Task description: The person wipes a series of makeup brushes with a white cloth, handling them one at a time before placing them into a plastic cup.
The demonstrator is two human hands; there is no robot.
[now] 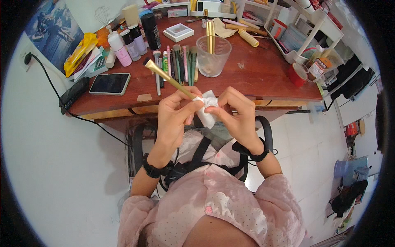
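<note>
A makeup brush with a gold handle [172,81] points up and left, its dark bristles at the far end. My left hand [176,115] pinches its lower end, where a white tissue [208,115] is wrapped around the handle. The tissue's other side is held between thumb and fingers of my right hand [237,114]. Beyond my hands, a row of makeup brushes [185,66] with green, pink and dark handles lies on the desk. To its right stands a ribbed clear cup [214,63] with several gold-handled brushes [210,37] in it.
On the wooden desk [253,74] a smartphone [110,84] and a black case [74,94] lie at the left, bottles [132,44] behind them. A white box [178,32] sits at the back. A red cup [297,75] and white rack [296,55] stand at the right. A black cable [46,71] hangs down left.
</note>
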